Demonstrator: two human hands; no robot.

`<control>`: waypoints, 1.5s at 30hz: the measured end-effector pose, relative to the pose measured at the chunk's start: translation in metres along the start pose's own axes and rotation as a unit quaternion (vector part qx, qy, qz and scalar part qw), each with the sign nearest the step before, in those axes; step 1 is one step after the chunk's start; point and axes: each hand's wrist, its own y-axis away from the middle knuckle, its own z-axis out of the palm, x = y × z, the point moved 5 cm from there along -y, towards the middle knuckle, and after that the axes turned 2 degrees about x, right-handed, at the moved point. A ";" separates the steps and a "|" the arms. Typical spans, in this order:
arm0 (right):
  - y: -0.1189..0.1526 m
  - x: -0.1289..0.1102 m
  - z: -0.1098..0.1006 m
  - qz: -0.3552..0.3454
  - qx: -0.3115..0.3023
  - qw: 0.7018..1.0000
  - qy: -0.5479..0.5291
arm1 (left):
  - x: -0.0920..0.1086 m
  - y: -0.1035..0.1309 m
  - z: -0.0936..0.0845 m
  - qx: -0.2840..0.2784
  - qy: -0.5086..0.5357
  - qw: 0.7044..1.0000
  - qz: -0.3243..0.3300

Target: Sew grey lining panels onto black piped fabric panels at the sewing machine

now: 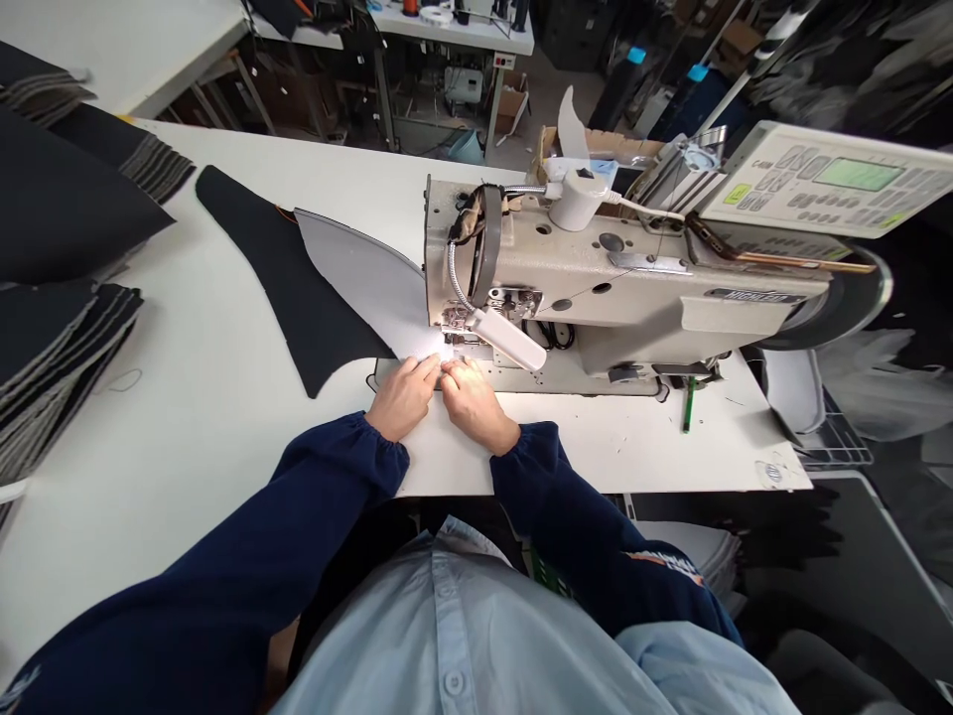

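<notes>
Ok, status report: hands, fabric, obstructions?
Left hand, right hand: together at lit end of sewing machine. Gray panel: alongside black panel. White lamp: close beyond right hand, not visibly blocking.

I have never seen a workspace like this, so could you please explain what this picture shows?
A camera on the person's head took it, looking forward and down. The bare left hand and right hand are the wearer's own, close together at a sewing machine with a lit lamp. Their fingers are at the near end of a grey piece; whether they grip or just press is unclear. A dark piece and stacked dark sheets lie to the left on the white table.
</notes>
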 end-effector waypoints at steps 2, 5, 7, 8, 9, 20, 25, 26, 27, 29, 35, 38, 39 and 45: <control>-0.004 0.002 0.001 0.011 0.005 1.000 0.005 | -0.001 -0.005 -0.001 0.001 -0.003 1.000 -0.003; -0.007 0.005 0.003 0.025 0.012 1.000 0.006 | -0.002 -0.012 -0.004 -0.007 -0.019 1.000 -0.004; -0.007 0.006 0.002 0.028 0.016 0.999 0.006 | -0.002 -0.018 -0.006 -0.009 -0.034 0.999 -0.006; -0.006 0.006 0.001 0.027 0.017 0.999 0.007 | -0.003 -0.021 -0.007 -0.008 -0.040 0.999 -0.008; -0.004 0.006 0.001 0.026 0.019 0.999 0.008 | -0.004 -0.024 -0.008 -0.008 -0.046 0.999 -0.014; 0.004 0.011 -0.004 0.041 0.056 0.997 -0.024 | -0.009 -0.040 -0.010 -0.003 -0.063 0.997 -0.039; 0.005 0.009 -0.006 0.035 0.059 0.997 -0.041 | -0.009 -0.039 -0.008 0.019 -0.034 0.997 -0.064; 0.005 0.009 -0.007 0.030 0.062 0.997 -0.042 | -0.009 -0.039 -0.007 0.026 -0.027 0.997 -0.067; 0.005 0.009 -0.008 0.024 0.064 0.997 -0.043 | -0.009 -0.039 -0.006 0.035 -0.021 0.997 -0.066; 0.004 0.010 -0.009 0.009 0.065 0.997 -0.043 | -0.008 -0.038 -0.003 0.056 -0.013 0.997 -0.057; 0.012 0.001 -0.011 -0.007 0.059 0.998 -0.019 | -0.008 -0.028 0.004 0.104 -0.003 0.993 -0.051; 0.029 -0.006 -0.010 0.015 0.049 0.999 -0.004 | -0.011 -0.023 0.004 0.110 0.024 0.992 -0.063; 0.036 -0.009 -0.011 0.025 0.048 0.999 -0.002 | -0.012 -0.022 0.004 0.106 0.043 0.991 -0.064; 0.068 -0.030 -0.017 0.108 0.061 0.990 -0.072 | -0.017 -0.021 0.004 0.099 0.135 0.984 -0.057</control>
